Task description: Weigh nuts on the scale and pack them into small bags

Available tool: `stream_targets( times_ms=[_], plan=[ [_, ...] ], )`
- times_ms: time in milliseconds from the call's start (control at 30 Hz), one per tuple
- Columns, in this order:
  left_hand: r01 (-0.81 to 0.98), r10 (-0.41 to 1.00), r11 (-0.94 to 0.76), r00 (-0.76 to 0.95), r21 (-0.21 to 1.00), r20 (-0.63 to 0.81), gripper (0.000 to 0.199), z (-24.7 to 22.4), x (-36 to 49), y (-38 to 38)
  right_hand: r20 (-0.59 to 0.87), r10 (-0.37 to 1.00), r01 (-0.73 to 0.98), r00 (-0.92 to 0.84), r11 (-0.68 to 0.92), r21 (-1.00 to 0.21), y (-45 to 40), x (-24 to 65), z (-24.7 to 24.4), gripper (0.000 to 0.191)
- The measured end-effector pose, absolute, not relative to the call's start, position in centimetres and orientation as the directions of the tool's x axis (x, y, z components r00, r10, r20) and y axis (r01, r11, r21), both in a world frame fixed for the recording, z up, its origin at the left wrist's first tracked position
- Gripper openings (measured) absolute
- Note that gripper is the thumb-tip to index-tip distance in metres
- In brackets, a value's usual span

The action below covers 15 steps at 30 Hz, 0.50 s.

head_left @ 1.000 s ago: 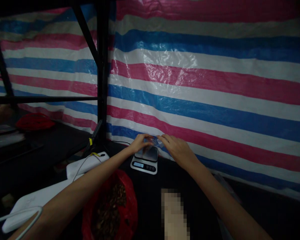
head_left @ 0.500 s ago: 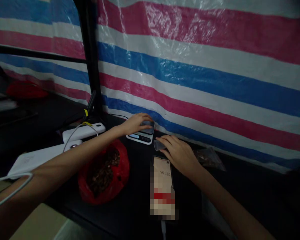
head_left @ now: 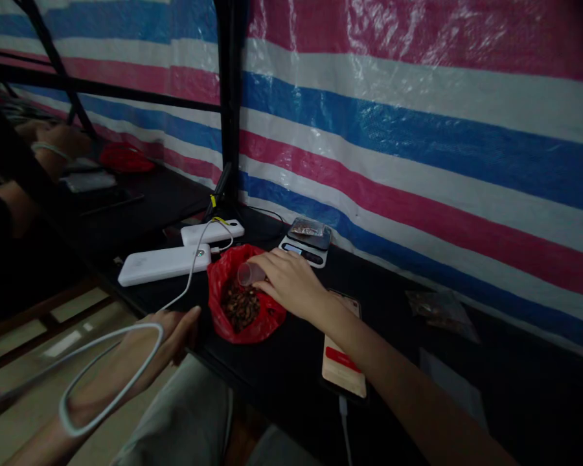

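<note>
My right hand (head_left: pixel 294 281) is closed around a small clear plastic cup (head_left: pixel 251 274), held tilted over the mouth of a red plastic bag (head_left: pixel 267 327). Small brown dried pieces (head_left: pixel 241 304) fill the bag; their exact kind cannot be made out. My left hand (head_left: pixel 168 333) hangs by the near table edge, left of the bag, with its fingers loosely apart and nothing in them. Behind the bag, a small clear packet of brown pieces (head_left: pixel 307 227) lies on a white digital scale (head_left: pixel 315 259).
Two white power banks (head_left: pixel 165 264) with a white cable (head_left: pixel 190 278) lie left of the bag. Under my right forearm is a phone (head_left: pixel 344 375), plugged in. Another clear packet (head_left: pixel 442 310) lies at right. Another person's hand (head_left: pixel 63 142) shows at far left, beyond a black frame post (head_left: pixel 230 97).
My left hand has left the scale and come back to the table edge, exposing the packet there. My right hand has carried the cup leftward to the red bag. The view has shifted left.
</note>
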<state>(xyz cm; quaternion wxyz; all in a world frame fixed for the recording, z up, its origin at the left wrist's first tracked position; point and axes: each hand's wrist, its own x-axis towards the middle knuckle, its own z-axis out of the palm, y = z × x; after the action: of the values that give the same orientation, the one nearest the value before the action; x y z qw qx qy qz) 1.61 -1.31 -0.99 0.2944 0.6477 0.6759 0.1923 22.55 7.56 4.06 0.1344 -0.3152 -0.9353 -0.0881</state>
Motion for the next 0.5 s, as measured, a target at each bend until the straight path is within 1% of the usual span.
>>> stream_targets(
  times_ms=[100,167,200,233,300,433,500],
  plan=[
    [0.853,0.998,0.049,-0.028,0.519,-0.05,0.048,-0.6,1.4,-0.1,0.219,0.536,0.579,-0.815,0.762,0.29,7.7,20.1,3.7,0.019],
    [0.872,1.0,0.024,-0.016,0.488,-0.021,0.04,-0.5,1.7,0.3,0.158,0.578,0.588,-0.801,0.709,0.388,7.8,19.1,3.2,0.018],
    [0.868,1.0,0.014,-0.002,0.496,-0.025,0.037,-0.5,2.0,0.3,0.127,0.604,0.595,-0.787,0.686,0.418,7.7,18.8,3.0,0.019],
    [0.855,0.999,0.003,0.017,0.519,-0.033,0.036,-0.6,2.3,0.2,0.101,0.623,0.596,-0.776,0.672,0.439,7.6,18.6,2.7,0.019],
    [0.796,0.997,-0.031,0.066,0.604,-0.036,0.035,-1.0,2.8,0.0,0.066,0.619,0.575,-0.783,0.679,0.457,7.3,18.3,2.1,0.018],
    [0.559,0.992,-0.062,0.126,0.827,-0.012,0.037,-2.0,3.5,0.4,0.056,0.57,0.535,-0.82,0.727,0.431,6.8,18.2,1.1,0.017],
    [0.449,0.993,-0.077,0.115,0.89,0.028,0.038,-2.2,3.8,1.2,0.057,0.569,0.541,-0.82,0.739,0.402,6.9,18.5,1.2,0.019]
  ],
)
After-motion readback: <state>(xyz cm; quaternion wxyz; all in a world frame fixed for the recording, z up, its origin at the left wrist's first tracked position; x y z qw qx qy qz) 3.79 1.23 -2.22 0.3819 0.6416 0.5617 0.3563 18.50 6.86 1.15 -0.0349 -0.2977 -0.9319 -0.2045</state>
